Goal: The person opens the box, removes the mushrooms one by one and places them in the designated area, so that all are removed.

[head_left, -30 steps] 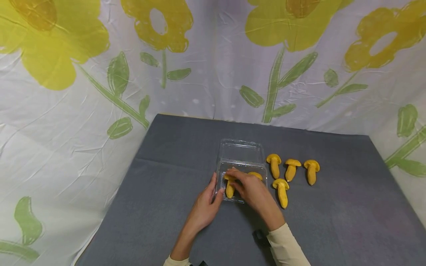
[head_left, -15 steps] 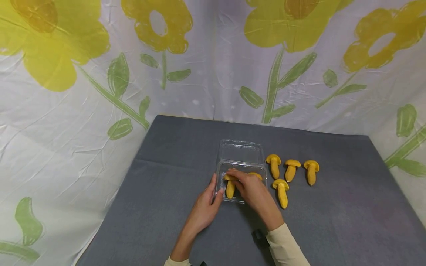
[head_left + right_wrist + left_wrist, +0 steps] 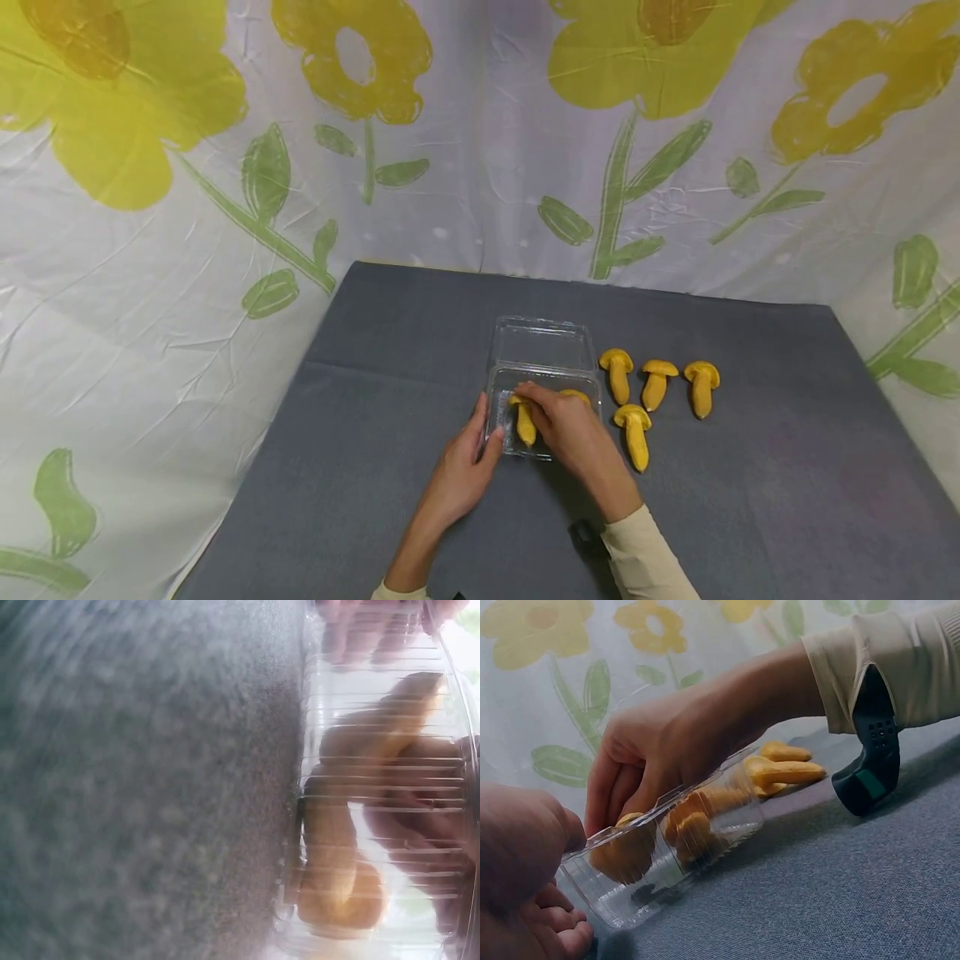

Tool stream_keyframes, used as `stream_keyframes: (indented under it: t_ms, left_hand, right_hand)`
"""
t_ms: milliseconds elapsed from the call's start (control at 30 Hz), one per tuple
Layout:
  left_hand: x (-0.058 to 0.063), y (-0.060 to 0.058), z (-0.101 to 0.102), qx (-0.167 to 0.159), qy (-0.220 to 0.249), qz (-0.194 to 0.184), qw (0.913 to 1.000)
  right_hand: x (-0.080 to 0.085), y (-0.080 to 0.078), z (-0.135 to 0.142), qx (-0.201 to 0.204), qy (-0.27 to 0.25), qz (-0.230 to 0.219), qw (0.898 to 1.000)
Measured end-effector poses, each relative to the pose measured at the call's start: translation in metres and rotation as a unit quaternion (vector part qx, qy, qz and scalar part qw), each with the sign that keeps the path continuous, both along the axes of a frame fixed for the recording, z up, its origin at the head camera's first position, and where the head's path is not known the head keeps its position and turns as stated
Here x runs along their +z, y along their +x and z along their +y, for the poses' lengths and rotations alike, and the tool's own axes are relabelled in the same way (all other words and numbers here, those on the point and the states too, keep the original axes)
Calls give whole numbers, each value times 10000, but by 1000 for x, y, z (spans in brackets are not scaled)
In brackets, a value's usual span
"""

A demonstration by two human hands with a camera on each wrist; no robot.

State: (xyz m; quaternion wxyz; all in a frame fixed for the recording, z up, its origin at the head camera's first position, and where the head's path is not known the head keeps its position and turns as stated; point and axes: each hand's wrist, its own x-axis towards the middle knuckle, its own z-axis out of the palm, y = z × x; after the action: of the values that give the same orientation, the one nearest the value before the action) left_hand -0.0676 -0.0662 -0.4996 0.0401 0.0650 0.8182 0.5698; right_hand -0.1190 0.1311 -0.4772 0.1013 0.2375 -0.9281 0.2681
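Note:
A clear plastic clamshell container point(image 3: 543, 454) lies on the cloth with its lid point(image 3: 543, 343) folded back. My left hand point(image 3: 459, 471) grips the container's left side, thumb at the rim and fingers along the outer wall. Inside, my right hand point(image 3: 573, 433) pinches a yellow mushroom point(image 3: 527, 427) near its cap, the stem toward me. Another mushroom point(image 3: 576, 395) lies in the right part of the container, mostly hidden by the right hand. Through the clear wall, the left wrist view shows the held mushroom point(image 3: 626, 853) beside the other one point(image 3: 697, 825).
Several more yellow mushrooms point(image 3: 656, 385) lie on the cloth right of the container, one of them point(image 3: 636, 437) nearer to me. Dark grey cloth point(image 3: 375, 400) covers the table. A flower-printed curtain point(image 3: 480, 167) hangs behind and at both sides.
Within the container, the pinched mushroom has shifted slightly right and its stem has swung the same way. The left hand keeps its grip in the same place.

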Motion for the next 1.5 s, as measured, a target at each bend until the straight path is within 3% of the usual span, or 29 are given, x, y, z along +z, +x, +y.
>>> stream_keyframes:
  t_ms: [433,833,1500]
  left_hand:
    - [0,1,-1,1,-28,22,10000]
    - [3,0,-1,-123,171,111,9997]
    - [2,2,0,19,70,163,9998]
  right_hand:
    - [14,2,17,-129,-484,89,9987]
    - [18,3,41,-395,-634,687,9948]
    - [23,15,60,-767,-642,280,9946]
